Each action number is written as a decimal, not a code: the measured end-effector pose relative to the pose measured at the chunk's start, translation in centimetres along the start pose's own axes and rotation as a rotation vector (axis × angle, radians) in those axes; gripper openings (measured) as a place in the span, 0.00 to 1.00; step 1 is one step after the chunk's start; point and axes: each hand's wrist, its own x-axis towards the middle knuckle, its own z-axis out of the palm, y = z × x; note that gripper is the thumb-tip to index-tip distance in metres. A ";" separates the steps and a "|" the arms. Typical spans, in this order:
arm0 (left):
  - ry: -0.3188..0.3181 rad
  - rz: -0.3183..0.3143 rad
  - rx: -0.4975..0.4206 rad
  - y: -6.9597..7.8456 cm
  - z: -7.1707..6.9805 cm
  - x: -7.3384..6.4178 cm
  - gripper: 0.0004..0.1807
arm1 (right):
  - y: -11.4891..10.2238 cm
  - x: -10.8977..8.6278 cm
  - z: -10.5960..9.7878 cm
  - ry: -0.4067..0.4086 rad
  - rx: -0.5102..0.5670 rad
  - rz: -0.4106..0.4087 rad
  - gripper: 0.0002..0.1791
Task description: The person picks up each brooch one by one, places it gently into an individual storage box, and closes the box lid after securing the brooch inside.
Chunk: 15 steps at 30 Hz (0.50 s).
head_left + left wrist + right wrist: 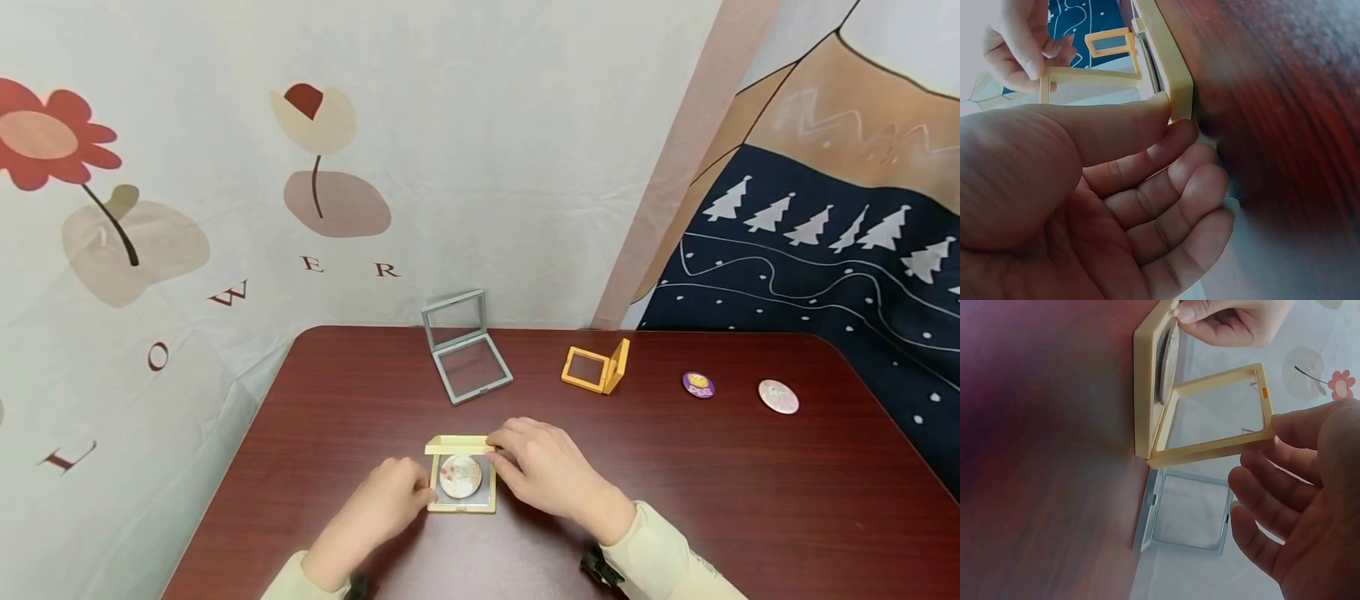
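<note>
A pale yellow hinged display case [494,493] with clear film panels lies on the table, its lid [1207,455] raised partway. On the lower panel sits a round badge [461,476] with a pale floral print; in the right wrist view it appears edge-on [1170,362]. My left hand [393,492] pinches the left front part of the base between thumb and index finger, the other fingers loosely curled beside it. With thumb and fingertips, my right hand [551,467] grips the right corner of the lid.
Behind the case, a larger grey hinged case [483,388] stands open near the table's back edge. A small orange case [585,383], also open, stands to its right. Farther right lie a purple badge [698,385] and a pale pink badge [778,397]. A printed cloth [487,125] hangs behind the table.
</note>
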 end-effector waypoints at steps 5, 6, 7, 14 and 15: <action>0.007 0.010 0.004 -0.2 0.1 0.0 0.25 | -0.4 -0.6 0.3 -0.001 -0.002 -0.022 0.05; 0.006 0.005 0.003 -0.3 0.2 0.1 0.26 | -0.5 -0.7 0.3 0.000 -0.001 -0.028 0.05; 0.008 0.000 0.003 -0.3 0.2 0.1 0.27 | -0.6 -0.8 0.4 0.002 0.000 -0.035 0.05; 0.012 -0.009 -0.022 -0.5 0.3 0.2 0.22 | -1.0 -1.3 0.8 -0.023 0.035 -0.068 0.01; 0.009 -0.009 -0.030 -0.5 0.3 0.2 0.21 | -1.0 -1.4 0.9 -0.030 0.040 -0.067 0.01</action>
